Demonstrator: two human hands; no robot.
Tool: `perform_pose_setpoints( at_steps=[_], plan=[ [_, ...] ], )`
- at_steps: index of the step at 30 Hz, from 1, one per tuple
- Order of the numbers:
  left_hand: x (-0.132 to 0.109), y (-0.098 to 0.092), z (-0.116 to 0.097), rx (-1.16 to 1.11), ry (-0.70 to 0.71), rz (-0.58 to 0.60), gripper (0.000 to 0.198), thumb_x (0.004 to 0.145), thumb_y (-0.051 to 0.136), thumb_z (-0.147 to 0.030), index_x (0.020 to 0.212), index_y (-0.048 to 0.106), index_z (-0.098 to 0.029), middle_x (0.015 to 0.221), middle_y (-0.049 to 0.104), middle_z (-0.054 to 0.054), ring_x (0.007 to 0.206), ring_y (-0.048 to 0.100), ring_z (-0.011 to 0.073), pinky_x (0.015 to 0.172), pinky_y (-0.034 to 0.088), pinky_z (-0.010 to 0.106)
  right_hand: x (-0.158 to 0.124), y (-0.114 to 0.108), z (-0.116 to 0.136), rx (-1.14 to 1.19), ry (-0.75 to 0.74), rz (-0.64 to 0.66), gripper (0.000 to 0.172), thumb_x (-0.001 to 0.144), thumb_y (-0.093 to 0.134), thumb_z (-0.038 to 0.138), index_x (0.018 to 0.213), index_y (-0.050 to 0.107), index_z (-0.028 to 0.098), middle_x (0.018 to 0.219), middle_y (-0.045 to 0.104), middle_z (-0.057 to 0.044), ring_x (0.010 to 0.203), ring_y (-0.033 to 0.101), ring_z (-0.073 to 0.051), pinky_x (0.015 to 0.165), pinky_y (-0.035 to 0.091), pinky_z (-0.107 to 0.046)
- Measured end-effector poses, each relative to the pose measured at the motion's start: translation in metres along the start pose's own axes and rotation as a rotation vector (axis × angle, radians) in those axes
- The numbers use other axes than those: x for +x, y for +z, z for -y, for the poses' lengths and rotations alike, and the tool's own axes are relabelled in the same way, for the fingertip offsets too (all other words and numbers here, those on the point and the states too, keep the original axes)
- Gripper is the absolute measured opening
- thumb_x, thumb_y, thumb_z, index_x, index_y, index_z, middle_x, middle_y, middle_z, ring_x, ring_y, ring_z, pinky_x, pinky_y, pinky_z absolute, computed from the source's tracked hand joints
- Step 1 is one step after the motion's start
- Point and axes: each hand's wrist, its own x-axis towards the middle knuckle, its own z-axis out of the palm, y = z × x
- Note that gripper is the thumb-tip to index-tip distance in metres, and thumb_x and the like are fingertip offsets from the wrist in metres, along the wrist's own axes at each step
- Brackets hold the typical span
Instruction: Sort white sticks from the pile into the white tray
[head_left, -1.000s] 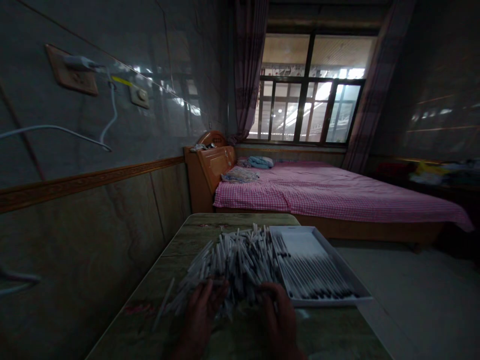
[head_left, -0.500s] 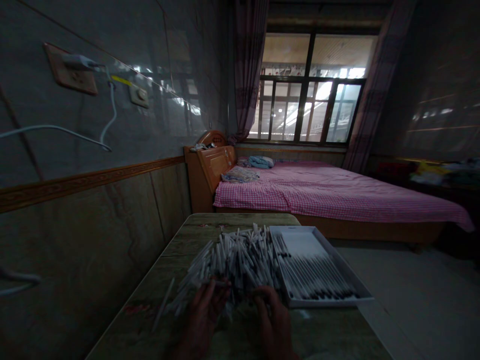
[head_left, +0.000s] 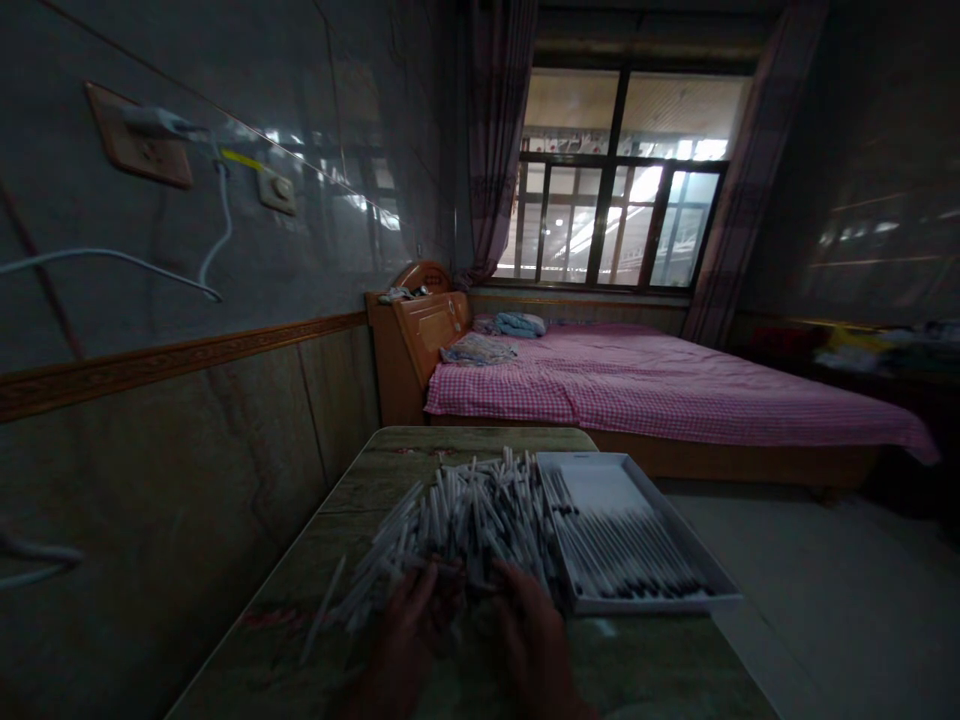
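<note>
My left hand [head_left: 412, 615] is closed round a pale, slim pen [head_left: 450, 568], which points to the right. Close beside it, my right hand [head_left: 529, 620] pinches a small dark piece [head_left: 480, 590] at the pen's right end; dim light hides whether the two touch. Just beyond both hands spreads a loose heap of white pen barrels [head_left: 457, 505]. To the right of the heap lies a shallow white box [head_left: 607, 485] holding a slanted row of pens [head_left: 637, 555] with dark ends towards me.
A single barrel [head_left: 324, 610] lies apart on the left of the wood-patterned table [head_left: 630, 670]. Beyond the table stands a bed [head_left: 600, 380] with a pink checked cover. The tiled wall [head_left: 225, 500] runs along the left, with a cable [head_left: 112, 257] hanging from a socket.
My right hand has moved left and slightly up, bringing its fingers and the dark piece close to the pen in my left hand. The view has shifted slightly.
</note>
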Motion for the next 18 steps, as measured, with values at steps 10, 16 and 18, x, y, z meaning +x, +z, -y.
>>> perform_pose_setpoints(
  at_steps=[10, 16, 18],
  plan=[
    [0.003, -0.002, -0.012, -0.056, 0.011, -0.023, 0.033, 0.094, 0.047, 0.002, 0.075, 0.072, -0.011, 0.072, 0.081, 0.008, 0.061, 0.077, 0.0159, 0.055, 0.063, 0.022, 0.013, 0.015, -0.005, -0.626, -0.037, 0.335, 0.015, 0.075, 0.087, 0.023, 0.078, 0.076, 0.032, 0.086, 0.071, -0.002, 0.082, 0.065, -0.024, 0.067, 0.049, -0.032],
    [0.000, 0.002, -0.002, 0.005, 0.048, -0.007, 0.025, 0.089, 0.056, 0.003, 0.078, 0.074, -0.012, 0.076, 0.082, 0.008, 0.064, 0.078, 0.0185, 0.057, 0.063, 0.024, 0.016, 0.022, -0.001, -0.674, -0.034, 0.410, 0.011, 0.082, 0.080, 0.019, 0.081, 0.075, 0.029, 0.089, 0.074, -0.004, 0.085, 0.066, -0.025, 0.068, 0.050, -0.035],
    [-0.001, 0.001, -0.001, 0.019, 0.050, 0.001, 0.025, 0.088, 0.057, 0.003, 0.077, 0.074, -0.013, 0.076, 0.082, 0.008, 0.064, 0.078, 0.0183, 0.057, 0.063, 0.023, 0.015, 0.021, 0.002, -0.685, -0.030, 0.419, 0.014, 0.082, 0.079, 0.015, 0.082, 0.075, 0.028, 0.088, 0.074, -0.004, 0.085, 0.067, -0.026, 0.069, 0.050, -0.036]
  ],
)
